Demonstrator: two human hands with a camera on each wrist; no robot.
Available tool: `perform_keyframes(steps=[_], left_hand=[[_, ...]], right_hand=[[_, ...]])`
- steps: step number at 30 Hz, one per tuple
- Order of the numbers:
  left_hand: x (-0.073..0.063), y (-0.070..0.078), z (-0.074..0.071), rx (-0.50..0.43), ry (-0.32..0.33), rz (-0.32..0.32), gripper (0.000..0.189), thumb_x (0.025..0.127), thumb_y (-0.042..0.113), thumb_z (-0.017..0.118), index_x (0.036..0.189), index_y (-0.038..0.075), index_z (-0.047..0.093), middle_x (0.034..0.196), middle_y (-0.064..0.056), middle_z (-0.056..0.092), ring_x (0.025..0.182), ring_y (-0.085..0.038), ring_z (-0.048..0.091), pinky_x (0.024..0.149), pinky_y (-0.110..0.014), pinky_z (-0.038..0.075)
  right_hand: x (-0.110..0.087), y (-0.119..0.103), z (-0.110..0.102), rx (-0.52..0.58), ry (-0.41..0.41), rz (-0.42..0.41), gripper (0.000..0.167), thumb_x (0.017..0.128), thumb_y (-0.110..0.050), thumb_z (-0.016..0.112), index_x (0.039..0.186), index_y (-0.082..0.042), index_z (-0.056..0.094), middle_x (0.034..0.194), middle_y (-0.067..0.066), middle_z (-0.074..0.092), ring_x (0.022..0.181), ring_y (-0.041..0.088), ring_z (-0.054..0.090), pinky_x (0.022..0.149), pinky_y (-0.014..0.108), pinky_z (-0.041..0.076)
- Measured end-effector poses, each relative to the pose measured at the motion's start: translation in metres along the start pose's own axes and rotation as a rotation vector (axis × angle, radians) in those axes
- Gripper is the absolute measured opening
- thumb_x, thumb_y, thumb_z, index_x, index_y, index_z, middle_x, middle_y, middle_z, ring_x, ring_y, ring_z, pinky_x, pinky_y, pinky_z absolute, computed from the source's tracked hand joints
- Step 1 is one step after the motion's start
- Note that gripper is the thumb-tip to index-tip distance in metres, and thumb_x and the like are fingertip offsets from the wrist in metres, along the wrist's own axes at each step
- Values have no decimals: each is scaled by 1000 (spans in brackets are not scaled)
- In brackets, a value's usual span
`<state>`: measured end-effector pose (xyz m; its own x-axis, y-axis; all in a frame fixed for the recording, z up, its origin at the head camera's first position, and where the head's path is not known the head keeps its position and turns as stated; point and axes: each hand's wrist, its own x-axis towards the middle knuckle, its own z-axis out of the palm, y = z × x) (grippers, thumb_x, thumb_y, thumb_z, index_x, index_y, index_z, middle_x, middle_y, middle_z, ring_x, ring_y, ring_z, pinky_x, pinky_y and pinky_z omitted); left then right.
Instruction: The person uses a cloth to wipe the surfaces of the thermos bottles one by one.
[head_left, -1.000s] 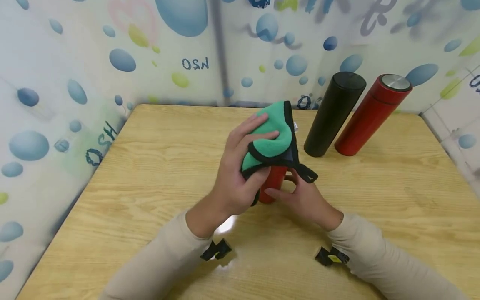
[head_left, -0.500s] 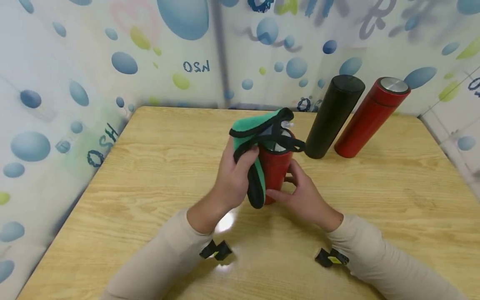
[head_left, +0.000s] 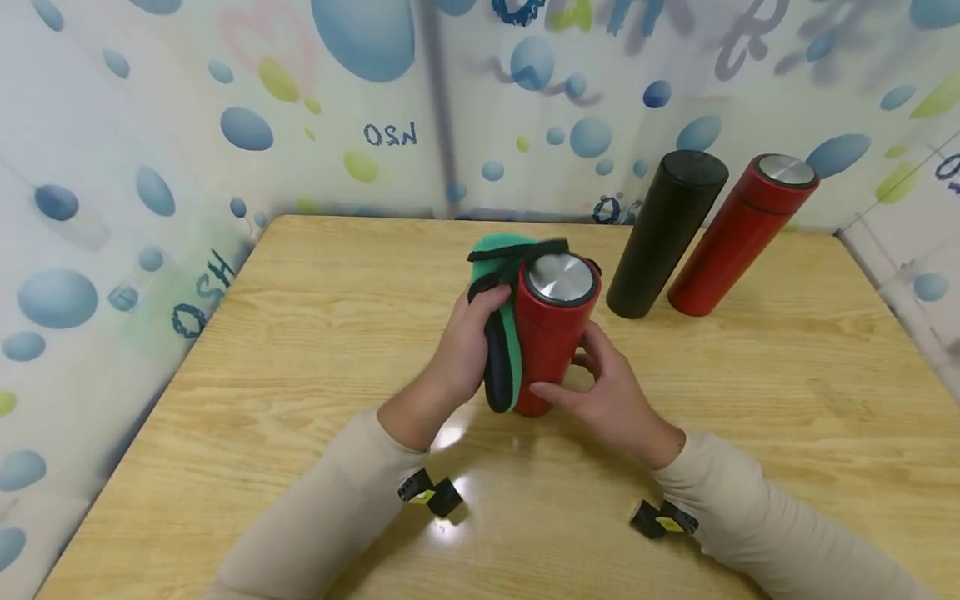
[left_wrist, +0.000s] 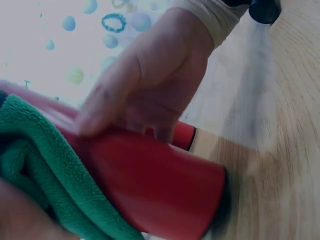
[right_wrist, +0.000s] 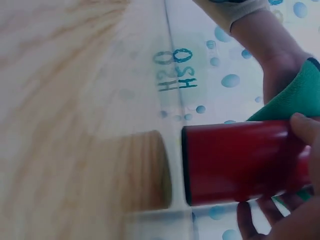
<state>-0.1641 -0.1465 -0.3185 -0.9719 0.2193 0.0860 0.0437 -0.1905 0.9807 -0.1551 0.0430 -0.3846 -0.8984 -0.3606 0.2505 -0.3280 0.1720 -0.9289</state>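
A red thermos flask (head_left: 551, 342) with a shiny metal lid stands slightly tilted in front of me. My left hand (head_left: 453, 354) holds a folded green cloth (head_left: 498, 367) with black edging against the flask's left side, its thumb on the cloth's near fold. Lower down, my right hand (head_left: 615, 400) grips the flask from the right, thumb in front and fingers behind. In the right wrist view, a narrow gap shows between the flask's dark base (right_wrist: 186, 167) and its reflection on the table. The left fingers are hidden behind the cloth.
A black flask (head_left: 667, 233) and a second red flask (head_left: 742, 237) stand side by side at the back right of the wooden table (head_left: 322, 333). Behind the table hangs a wall covering (head_left: 360, 67) with printed blue and green dots.
My left hand has brought the cloth down from over the flask's top to its left side, uncovering the metal lid. The right hand keeps its grip low on the flask.
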Motion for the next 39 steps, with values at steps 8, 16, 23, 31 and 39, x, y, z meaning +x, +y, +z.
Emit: perform_keyframes(steps=[8,16,23,31,39], left_hand=[[12,-8,-10,-71,-82,-337,44,98,35,35,124,6,54,105,1,63,93,-11,62,83,-29,52],[17,-23,-23,-49,-208,-463,45,99,41,32,126,10,51,108,4,61,96,-10,59,86,-27,50],[18,-33,-30,-50,-296,-504,41,101,38,28,125,10,46,104,3,58,94,-10,57,84,-26,50],[19,-34,-27,-22,-221,-498,45,98,41,31,125,8,47,103,2,57,89,-9,59,80,-24,51],[22,-36,-30,17,-111,-470,47,97,41,35,124,5,51,101,4,57,89,-8,57,80,-21,49]], right_hand=[[-6,-9,-3,60,-4,-176,78,74,9,81,142,-8,46,139,2,55,126,18,55,105,25,47],[-10,-17,-3,140,-38,-317,80,64,22,80,134,10,44,134,2,56,124,18,56,103,28,50],[-9,-18,-5,159,15,-283,75,72,17,77,138,3,43,134,1,58,119,17,60,95,29,55],[-5,-18,-6,168,105,-239,74,78,13,75,141,-5,43,133,1,58,120,18,59,92,27,56],[-3,-17,-6,129,152,-233,74,78,14,73,142,-7,43,134,2,57,120,20,58,90,25,56]])
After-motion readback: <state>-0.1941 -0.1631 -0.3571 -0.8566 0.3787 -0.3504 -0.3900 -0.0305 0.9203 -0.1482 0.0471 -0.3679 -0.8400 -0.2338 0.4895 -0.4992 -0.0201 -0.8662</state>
